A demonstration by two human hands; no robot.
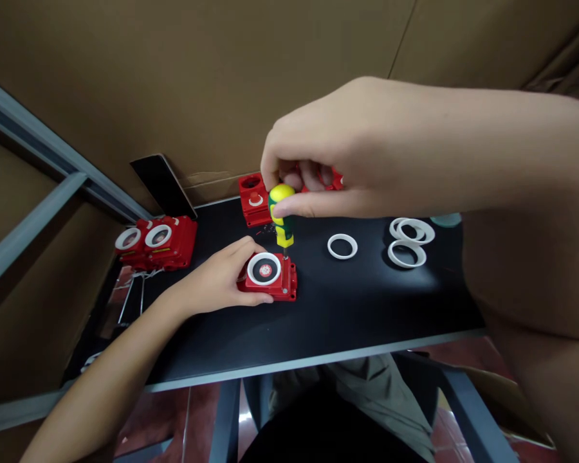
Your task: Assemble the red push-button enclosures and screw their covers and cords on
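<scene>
My left hand [226,276] is wrapped round the left end of a red box-shaped device [285,281] lying on the black table. A white ring [251,278] surrounds the dark round face on its top. In my right hand [318,154] is a yellow and green screwdriver [284,238], pinched at the top of its handle by thumb and fingers. It stands upright, its short shaft reaching down to a screw at the device's far right corner. Whether the tip sits in the screw head is too small to tell.
Two red devices with white rings [186,241] stand at the left. More red housings [251,200] lie behind my right hand, near small loose screws [266,229]. A single white ring [342,256] and several others [406,263] lie right. A black panel [161,183] leans on the cardboard wall [222,83].
</scene>
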